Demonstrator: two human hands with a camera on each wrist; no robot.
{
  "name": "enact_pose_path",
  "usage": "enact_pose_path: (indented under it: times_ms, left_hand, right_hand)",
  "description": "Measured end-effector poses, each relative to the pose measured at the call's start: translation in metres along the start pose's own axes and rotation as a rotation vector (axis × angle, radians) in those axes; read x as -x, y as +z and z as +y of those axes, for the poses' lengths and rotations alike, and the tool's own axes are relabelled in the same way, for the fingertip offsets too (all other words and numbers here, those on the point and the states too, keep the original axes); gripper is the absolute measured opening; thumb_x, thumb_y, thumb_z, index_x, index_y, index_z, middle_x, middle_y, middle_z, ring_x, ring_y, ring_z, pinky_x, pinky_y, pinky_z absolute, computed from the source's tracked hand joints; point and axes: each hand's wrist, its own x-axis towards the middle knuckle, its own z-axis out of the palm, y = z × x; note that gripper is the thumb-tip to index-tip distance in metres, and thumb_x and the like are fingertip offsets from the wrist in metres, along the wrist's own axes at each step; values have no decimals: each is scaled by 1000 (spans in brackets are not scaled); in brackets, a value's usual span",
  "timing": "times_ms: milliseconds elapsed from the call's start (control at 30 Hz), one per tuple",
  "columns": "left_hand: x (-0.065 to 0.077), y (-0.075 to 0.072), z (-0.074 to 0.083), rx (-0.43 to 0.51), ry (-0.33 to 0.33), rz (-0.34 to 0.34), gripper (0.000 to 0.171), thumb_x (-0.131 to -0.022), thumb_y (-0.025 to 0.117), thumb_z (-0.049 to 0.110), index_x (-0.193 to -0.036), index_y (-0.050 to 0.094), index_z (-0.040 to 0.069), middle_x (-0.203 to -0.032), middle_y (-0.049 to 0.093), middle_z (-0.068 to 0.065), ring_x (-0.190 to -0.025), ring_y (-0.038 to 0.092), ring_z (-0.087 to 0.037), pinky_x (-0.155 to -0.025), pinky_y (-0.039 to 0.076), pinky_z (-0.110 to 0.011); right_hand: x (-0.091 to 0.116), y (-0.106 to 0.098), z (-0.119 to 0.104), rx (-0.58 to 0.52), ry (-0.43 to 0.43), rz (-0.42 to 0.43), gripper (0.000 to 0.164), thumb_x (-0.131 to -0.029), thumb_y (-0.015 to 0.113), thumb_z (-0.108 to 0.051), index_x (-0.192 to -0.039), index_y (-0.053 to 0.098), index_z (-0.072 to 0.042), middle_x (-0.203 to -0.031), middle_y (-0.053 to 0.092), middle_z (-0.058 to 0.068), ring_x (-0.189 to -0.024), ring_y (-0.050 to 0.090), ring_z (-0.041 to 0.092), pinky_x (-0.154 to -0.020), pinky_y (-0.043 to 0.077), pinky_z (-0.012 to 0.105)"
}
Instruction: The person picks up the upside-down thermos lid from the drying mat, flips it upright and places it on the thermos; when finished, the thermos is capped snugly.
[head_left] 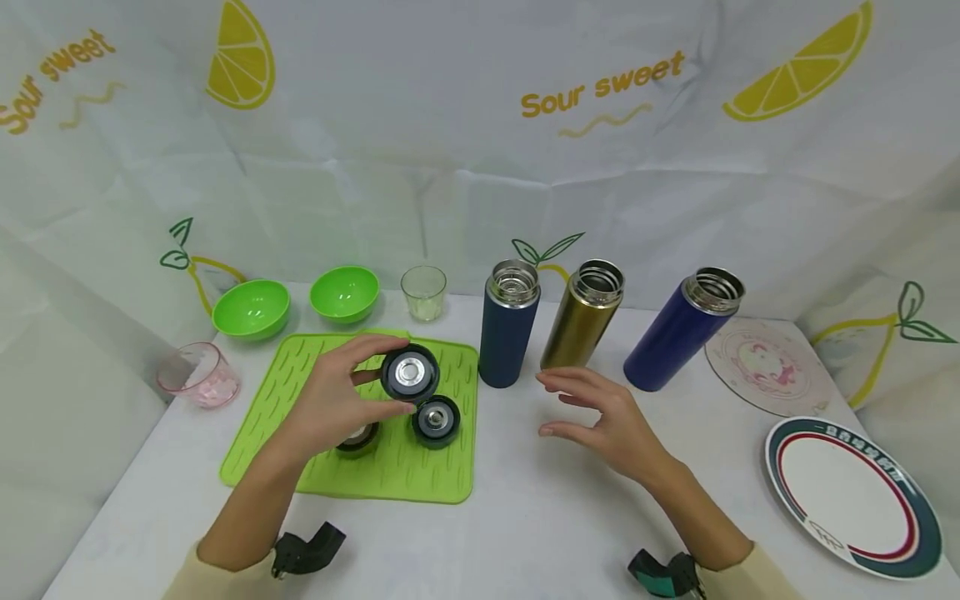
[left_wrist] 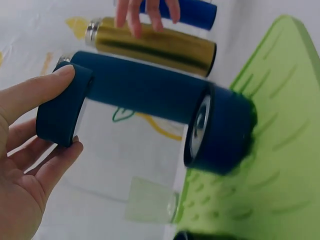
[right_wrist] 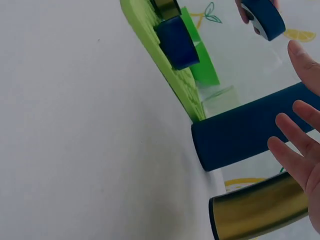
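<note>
My left hand [head_left: 330,404] pinches a dark teal-blue bottle lid [left_wrist: 62,107] between thumb and fingers, its underside facing up, raised above the green mat [head_left: 442,479]. On that mat lies a blue lid [head_left: 437,422], also underside up. A gold lid [right_wrist: 167,7] sits there too, partly hidden by the left hand in the head view. Fingers spread and holding nothing, my right hand [head_left: 611,421] hovers in front of the lidless gold bottle [head_left: 579,329]. To its left stands a lidless dark teal-blue bottle [head_left: 508,337]; to its right, a lidless bright blue bottle [head_left: 667,342].
Two green bowls [head_left: 251,310] and a clear glass [head_left: 423,293] stand behind the mat. A pink glass [head_left: 213,383] is at its left. On the right lie a round pink-patterned mat [head_left: 772,367] and a white plate with a dark rim [head_left: 847,500]. A printed cloth hangs behind.
</note>
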Motion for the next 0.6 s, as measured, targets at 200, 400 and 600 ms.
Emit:
enact_pose_path:
  times_ms: [200,400,600]
  left_hand:
    - [-13,25,15,43,60,-46,76,-67,95,11,-136,64,14,-135,65,-4,-125,64,-22,-96,60,-29]
    - [-21,45,22,94,144,-87,72,-69,94,8,-135,64,8,-135,67,-9,-125,65,-25,-96,60,-30]
    - [-27,61,24,133,195,-113,70,-70,93,5,-134,64,4,-134,66,-12,-125,65,-28,-96,59,-27]
  right_hand:
    - [-16,13,-11,-37,-47,2,57,-77,88,-11,-132,69,-12,-131,68,8,-112,71,23,-90,62,34]
    - [-25,19,-18,-90,-98,15,60,-76,88,-5,-133,67,-9,-131,68,11,-111,71,24,-88,63,36]
    - [-29,20,-22,-160,-102,35,57,-78,84,1,-131,68,-4,-129,68,15,-113,71,16,-87,63,32]
